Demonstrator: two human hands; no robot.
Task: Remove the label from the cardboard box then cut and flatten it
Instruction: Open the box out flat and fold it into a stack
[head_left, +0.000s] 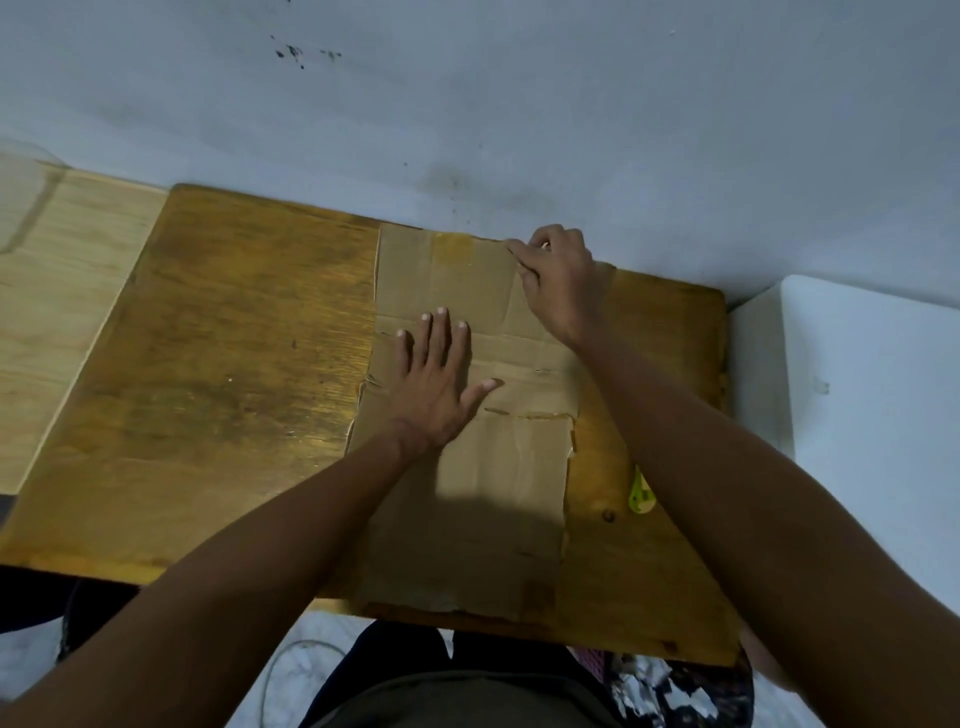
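A brown cardboard box (488, 493) lies flat on the wooden table (223, 374), stretching from the far edge to the near edge. My left hand (436, 384) rests palm down on its middle with fingers spread. My right hand (558, 275) is at the far right corner of the cardboard, fingers pinched on the edge of the cardboard or on something thin there. A shiny strip of tape (454, 249) shows near the far edge. I cannot make out a label.
A yellow-green cutter (640, 493) lies on the table to the right of the cardboard, partly hidden by my right forearm. A white surface (872, 374) stands at the right, a pale wooden board (57, 291) at the left, a wall behind.
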